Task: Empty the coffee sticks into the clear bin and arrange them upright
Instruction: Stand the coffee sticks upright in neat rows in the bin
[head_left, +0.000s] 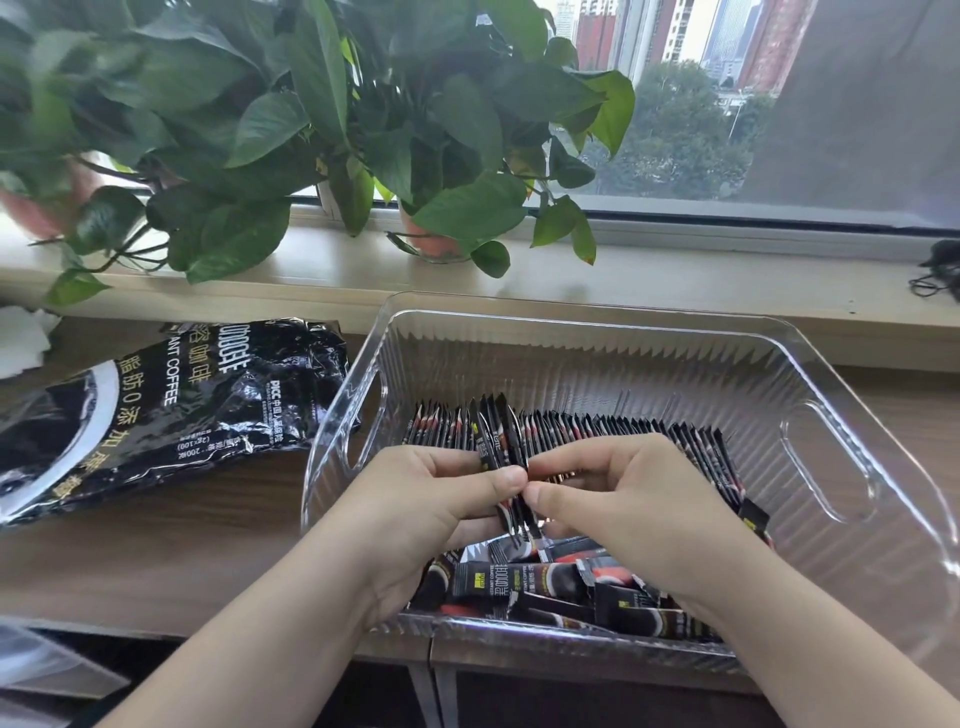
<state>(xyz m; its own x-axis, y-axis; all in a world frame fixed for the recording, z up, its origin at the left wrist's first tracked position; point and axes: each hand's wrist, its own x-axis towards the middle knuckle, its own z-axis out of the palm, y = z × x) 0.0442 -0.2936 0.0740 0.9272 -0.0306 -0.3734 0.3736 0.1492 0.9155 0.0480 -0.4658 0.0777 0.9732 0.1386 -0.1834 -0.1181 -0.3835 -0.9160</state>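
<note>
While both hands pinch a small bundle of coffee sticks (500, 434) inside the clear bin (862, 467), loose sticks (524, 582) lie flat beneath them.
Nearest the person, the flat-lying sticks crowd the bin's front edge. Above them the left hand (415, 499) and right hand (634, 499) meet thumb to thumb, fingers curled round the bundle, which stands roughly upright. Just behind the hands, a row of upright sticks (613, 428) runs across the bin from side to side. Left of the bin, a crumpled black coffee bag (182, 405) lies on the wooden table (156, 566). Farther back, leafy potted plants (260, 130) sit on the windowsill (675, 283).
</note>
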